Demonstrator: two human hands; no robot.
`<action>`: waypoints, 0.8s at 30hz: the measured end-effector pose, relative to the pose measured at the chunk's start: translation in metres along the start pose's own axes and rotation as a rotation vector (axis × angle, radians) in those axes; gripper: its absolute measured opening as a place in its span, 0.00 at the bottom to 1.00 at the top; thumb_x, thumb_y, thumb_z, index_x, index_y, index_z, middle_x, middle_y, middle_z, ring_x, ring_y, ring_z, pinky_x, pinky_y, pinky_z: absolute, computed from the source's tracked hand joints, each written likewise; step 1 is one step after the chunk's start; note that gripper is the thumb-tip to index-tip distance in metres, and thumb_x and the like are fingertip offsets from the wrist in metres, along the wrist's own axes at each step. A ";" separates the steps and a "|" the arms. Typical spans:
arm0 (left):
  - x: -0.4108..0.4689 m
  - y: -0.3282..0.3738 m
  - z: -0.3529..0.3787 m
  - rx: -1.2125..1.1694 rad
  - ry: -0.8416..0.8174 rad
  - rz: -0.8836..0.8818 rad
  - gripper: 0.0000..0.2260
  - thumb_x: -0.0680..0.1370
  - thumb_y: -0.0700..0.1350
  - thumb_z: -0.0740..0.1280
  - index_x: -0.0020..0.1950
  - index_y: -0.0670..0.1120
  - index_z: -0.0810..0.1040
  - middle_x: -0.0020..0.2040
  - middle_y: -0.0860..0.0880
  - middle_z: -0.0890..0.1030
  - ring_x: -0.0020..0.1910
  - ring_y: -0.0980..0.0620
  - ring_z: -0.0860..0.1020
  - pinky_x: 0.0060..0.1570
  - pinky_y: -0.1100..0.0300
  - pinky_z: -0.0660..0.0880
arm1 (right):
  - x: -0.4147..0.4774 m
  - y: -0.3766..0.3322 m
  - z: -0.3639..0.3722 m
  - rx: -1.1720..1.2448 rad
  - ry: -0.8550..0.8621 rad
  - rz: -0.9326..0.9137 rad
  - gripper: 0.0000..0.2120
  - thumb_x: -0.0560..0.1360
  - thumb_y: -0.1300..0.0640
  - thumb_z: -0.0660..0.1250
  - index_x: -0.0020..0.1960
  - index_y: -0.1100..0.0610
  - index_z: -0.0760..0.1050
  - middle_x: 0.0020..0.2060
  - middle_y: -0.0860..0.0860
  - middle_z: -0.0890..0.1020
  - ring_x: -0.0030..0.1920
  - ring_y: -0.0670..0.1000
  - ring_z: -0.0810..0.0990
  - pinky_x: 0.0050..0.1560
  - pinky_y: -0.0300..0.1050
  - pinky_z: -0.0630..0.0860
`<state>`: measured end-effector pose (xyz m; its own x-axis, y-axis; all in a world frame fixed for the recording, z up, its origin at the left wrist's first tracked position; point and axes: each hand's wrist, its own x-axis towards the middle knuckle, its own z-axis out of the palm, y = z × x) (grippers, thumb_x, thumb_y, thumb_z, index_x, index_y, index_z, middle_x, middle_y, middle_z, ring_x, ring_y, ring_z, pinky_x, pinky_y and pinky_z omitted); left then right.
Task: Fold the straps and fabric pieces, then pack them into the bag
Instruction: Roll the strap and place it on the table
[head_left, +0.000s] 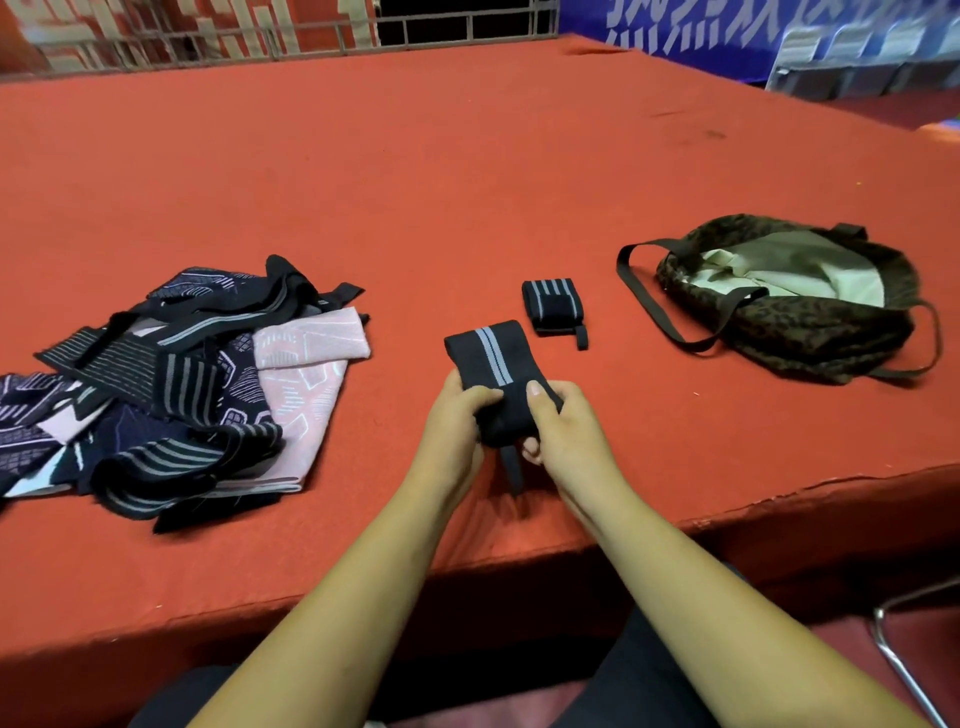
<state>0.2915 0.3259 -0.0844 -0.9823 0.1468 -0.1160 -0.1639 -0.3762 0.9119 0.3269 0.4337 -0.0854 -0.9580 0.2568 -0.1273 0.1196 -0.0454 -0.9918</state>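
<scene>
A striped strap (491, 364) was held mid-fold, grasped by the fingers of the left hand (457, 421) and right hand (563, 428) — tucking its loose tail (511, 470) was judged the next need.

A single wide-angle camera on the person's head looks forward and down from close above the near edge of the red table (467, 156), taking in its whole top as far as the railing (311, 36) behind.
</scene>
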 end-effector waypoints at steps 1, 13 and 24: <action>0.004 0.001 0.001 0.089 -0.048 0.008 0.19 0.70 0.40 0.64 0.60 0.41 0.75 0.50 0.43 0.82 0.47 0.47 0.80 0.50 0.52 0.77 | 0.005 -0.002 -0.005 0.050 0.014 -0.023 0.07 0.82 0.51 0.60 0.54 0.54 0.70 0.39 0.52 0.78 0.28 0.48 0.73 0.31 0.44 0.72; 0.092 0.017 0.023 0.510 0.104 0.090 0.14 0.78 0.44 0.71 0.62 0.42 0.75 0.43 0.46 0.80 0.46 0.44 0.81 0.56 0.42 0.77 | 0.095 -0.029 -0.023 0.091 -0.021 -0.088 0.10 0.82 0.66 0.58 0.61 0.64 0.73 0.43 0.57 0.81 0.33 0.49 0.83 0.36 0.42 0.80; 0.181 0.009 -0.012 0.655 0.165 -0.061 0.13 0.76 0.35 0.64 0.59 0.43 0.79 0.46 0.46 0.82 0.36 0.53 0.77 0.37 0.62 0.74 | 0.194 -0.005 0.026 -0.267 0.144 -0.002 0.07 0.79 0.62 0.65 0.52 0.58 0.67 0.44 0.60 0.82 0.38 0.55 0.84 0.40 0.49 0.82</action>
<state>0.1106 0.3379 -0.1018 -0.9826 -0.0110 -0.1856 -0.1817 0.2678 0.9462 0.1334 0.4583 -0.1053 -0.9137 0.3920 -0.1070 0.2004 0.2055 -0.9579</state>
